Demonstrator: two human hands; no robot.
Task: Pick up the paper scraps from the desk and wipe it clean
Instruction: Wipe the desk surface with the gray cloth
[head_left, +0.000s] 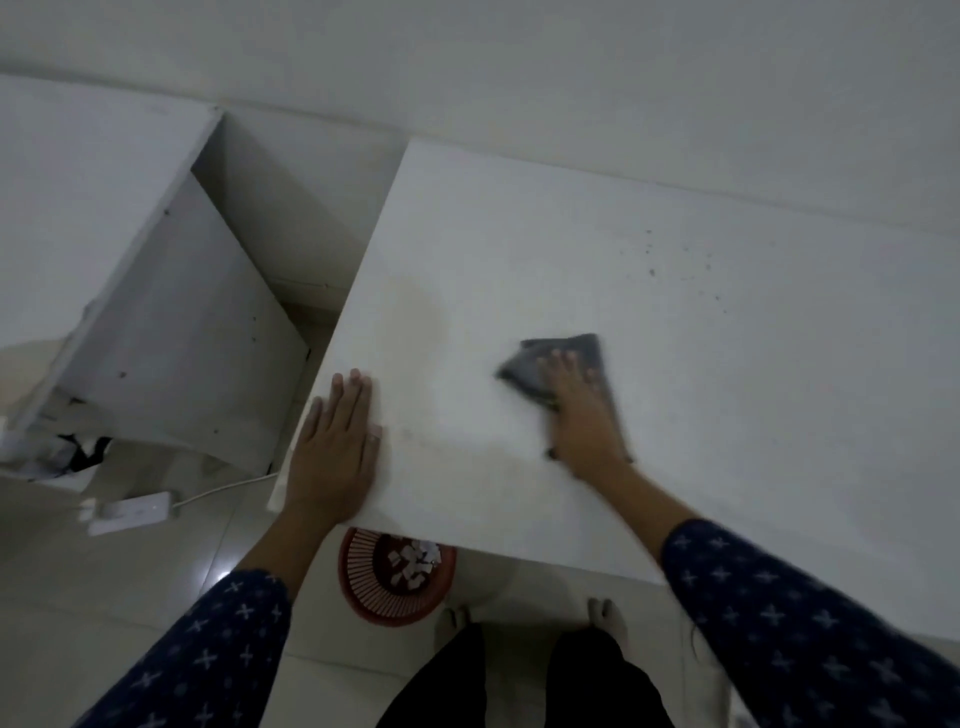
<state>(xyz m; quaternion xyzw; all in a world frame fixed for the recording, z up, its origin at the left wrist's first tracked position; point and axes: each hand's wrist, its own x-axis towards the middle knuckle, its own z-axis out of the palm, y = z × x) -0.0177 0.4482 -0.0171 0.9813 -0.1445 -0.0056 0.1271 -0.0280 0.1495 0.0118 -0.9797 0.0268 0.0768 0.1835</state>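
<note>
The white desk (649, 291) fills the right half of the view. My right hand (584, 415) presses flat on a grey cloth (587, 353) near the desk's middle; the cloth is blurred. My left hand (337, 441) lies flat, fingers together, on the desk's near left corner and holds nothing. A faint brownish stain (415, 317) marks the top beyond my left hand. Small dark specks (652, 270) dot the far part of the desk. Several white paper scraps (413, 561) lie in a red slatted basket (363, 587) on the floor under the desk's front edge.
A white cabinet (171, 332) stands open to the left of the desk with a gap between them. A white power strip (130, 512) with a cable lies on the tiled floor. Dark clutter (83, 452) sits by the cabinet's foot. My bare feet (605, 618) stand below the desk edge.
</note>
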